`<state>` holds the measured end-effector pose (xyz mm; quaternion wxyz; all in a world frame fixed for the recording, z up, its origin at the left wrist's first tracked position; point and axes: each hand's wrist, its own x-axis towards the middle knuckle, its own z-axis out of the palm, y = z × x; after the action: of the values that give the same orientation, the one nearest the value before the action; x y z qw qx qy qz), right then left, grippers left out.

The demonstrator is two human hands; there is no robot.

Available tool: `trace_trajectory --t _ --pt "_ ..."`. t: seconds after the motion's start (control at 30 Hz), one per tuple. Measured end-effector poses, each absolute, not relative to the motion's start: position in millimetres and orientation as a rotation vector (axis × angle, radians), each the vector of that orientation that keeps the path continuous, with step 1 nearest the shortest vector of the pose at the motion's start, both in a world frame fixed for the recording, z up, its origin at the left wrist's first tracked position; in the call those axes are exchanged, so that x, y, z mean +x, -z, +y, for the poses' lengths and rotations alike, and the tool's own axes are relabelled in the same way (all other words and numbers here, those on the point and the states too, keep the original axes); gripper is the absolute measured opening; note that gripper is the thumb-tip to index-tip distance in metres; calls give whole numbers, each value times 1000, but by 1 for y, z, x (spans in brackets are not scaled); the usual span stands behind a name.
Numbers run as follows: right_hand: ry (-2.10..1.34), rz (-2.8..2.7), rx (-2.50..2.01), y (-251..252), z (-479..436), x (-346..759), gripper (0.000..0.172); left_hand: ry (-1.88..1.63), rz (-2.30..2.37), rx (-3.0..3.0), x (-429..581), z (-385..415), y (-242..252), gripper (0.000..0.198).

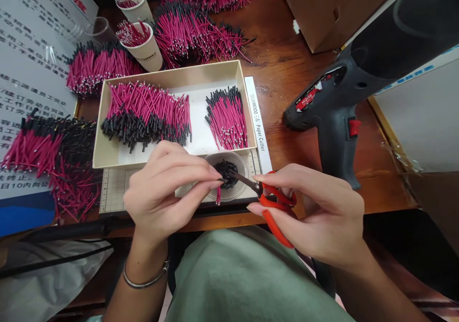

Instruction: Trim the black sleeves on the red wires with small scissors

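Above the dish (241,191), left hand (161,188) pinches wire (218,196) (right hand (322,217) holds scissors (268,201)).

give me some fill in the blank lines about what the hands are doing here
The right hand holds snips with ____ handles.
The left hand pinches a pink wire over a clear dish of ____ scraps.
Beyond the white box, ____ paper cups hold more wires.
Missing: red; black; two.

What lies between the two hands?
Head view: a clear dish of black scraps and the scissors blades, which the right hand holds toward the wire pinched in the left hand.
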<state>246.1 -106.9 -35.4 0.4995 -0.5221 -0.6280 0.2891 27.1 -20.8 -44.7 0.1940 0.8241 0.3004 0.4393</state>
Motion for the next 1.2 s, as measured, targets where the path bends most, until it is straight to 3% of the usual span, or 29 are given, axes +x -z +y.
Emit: trace_trajectory --t 1.2 --pt "-669 -1601 -1258 38 -110 248 24 -1212 690 2380 20 -11 47 6"
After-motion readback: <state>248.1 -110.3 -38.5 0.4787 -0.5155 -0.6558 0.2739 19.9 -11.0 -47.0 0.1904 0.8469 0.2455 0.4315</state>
